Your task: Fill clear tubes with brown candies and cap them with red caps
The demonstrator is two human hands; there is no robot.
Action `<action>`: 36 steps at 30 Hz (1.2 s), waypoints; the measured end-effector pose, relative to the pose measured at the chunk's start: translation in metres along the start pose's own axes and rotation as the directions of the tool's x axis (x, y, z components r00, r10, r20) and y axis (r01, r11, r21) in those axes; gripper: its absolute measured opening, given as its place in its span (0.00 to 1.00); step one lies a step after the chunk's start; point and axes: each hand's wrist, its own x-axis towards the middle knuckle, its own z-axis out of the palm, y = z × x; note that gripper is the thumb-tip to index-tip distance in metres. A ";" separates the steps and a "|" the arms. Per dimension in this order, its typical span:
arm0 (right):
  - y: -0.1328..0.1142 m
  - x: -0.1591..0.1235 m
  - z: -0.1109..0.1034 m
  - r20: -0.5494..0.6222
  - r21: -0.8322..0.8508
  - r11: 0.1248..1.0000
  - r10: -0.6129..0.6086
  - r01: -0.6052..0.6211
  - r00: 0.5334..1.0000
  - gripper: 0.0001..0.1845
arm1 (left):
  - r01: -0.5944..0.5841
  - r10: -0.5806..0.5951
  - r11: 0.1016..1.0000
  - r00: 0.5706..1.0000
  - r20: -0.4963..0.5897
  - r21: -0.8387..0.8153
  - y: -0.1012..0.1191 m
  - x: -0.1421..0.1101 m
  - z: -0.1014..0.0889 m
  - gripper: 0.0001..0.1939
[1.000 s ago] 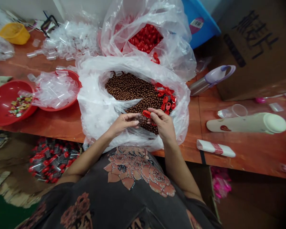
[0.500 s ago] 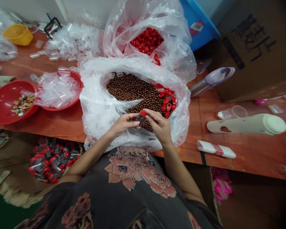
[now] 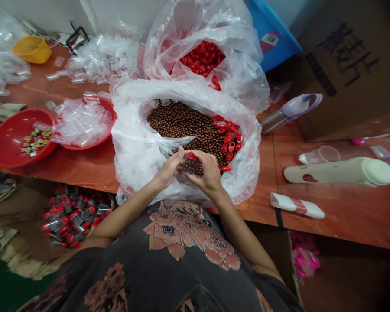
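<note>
A small clear tube filled with brown balls is gripped between both hands over the front of an open plastic bag. My left hand pinches its left side. My right hand closes over its right side, thumb pressing a red cap on the tube's top. The bag holds a heap of brown balls and several loose red caps at its right.
Behind stands a second bag of red caps. To the left are a red bowl of clear tubes, a red bowl of sweets, a yellow basket. A cream flask, a cardboard box sit right. Filled tubes lie below the table edge.
The red cap, held apart in my right hand a second ago, now sits on the tube's top. Both hands have drawn together around the tube.
</note>
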 end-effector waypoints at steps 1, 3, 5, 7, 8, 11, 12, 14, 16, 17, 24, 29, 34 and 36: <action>-0.001 0.000 0.001 0.008 0.003 1.000 0.006 -0.006 1.000 0.38 | 0.036 -0.036 0.999 0.999 0.000 -0.026 -0.002 0.001 0.004 0.33; -0.005 -0.001 0.001 0.014 0.005 1.000 0.031 -0.031 0.999 0.36 | 0.052 -0.052 0.998 0.998 -0.024 -0.037 -0.009 0.004 0.012 0.35; -0.010 -0.001 0.000 0.013 0.001 0.998 0.061 -0.061 0.998 0.34 | -0.004 0.003 1.000 0.996 -0.095 -0.010 -0.016 0.005 0.018 0.30; -0.013 -0.001 -0.001 0.023 0.007 0.996 0.086 -0.086 0.996 0.31 | -0.051 0.053 0.999 0.986 -0.156 0.018 -0.021 0.005 0.021 0.25; -0.014 -0.001 -0.001 0.040 0.027 0.995 0.099 -0.100 0.994 0.30 | -0.059 0.062 0.998 0.983 -0.170 0.027 -0.021 0.004 0.021 0.24; -0.014 -0.003 -0.004 0.107 0.201 0.964 0.156 -0.175 0.982 0.34 | -0.051 0.054 0.998 0.985 -0.164 0.024 -0.018 0.000 0.019 0.25; -0.013 -0.004 -0.004 0.101 0.290 0.929 0.209 -0.230 0.973 0.35 | -0.037 0.038 0.999 0.988 -0.148 0.009 -0.015 -0.002 0.018 0.26; -0.009 -0.006 -0.005 0.050 0.481 0.802 0.379 -0.355 0.924 0.33 | 0.018 -0.020 0.999 0.995 -0.099 -0.029 -0.010 -0.005 0.015 0.26; -0.006 -0.007 -0.003 0.019 0.631 0.634 0.563 -0.447 0.826 0.25 | 0.089 -0.091 0.994 0.995 -0.041 -0.058 -0.005 -0.007 0.012 0.26; -0.005 -0.007 -0.001 0.016 0.680 0.562 0.630 -0.470 0.777 0.22 | 0.118 -0.119 0.991 0.993 -0.014 -0.066 -0.004 -0.008 0.011 0.26; -0.017 -0.005 0.003 0.004 0.650 0.602 0.608 -0.464 0.794 0.19 | 0.193 -0.193 0.981 0.981 0.003 -0.015 -0.009 -0.008 0.010 0.33; -0.023 -0.007 -0.003 0.119 0.146 0.955 0.242 -0.258 0.963 0.40 | 0.156 -0.156 0.988 0.987 -0.044 -0.006 -0.016 -0.005 0.009 0.40; -0.031 -0.007 -0.002 0.126 -0.054 0.993 0.112 -0.106 0.986 0.44 | 0.137 -0.133 0.990 0.987 -0.088 0.040 -0.017 -0.004 0.007 0.35; -0.033 -0.006 -0.001 0.151 -0.088 0.993 0.088 -0.075 0.985 0.43 | 0.079 -0.072 0.994 0.993 -0.098 0.072 -0.017 -0.004 0.005 0.30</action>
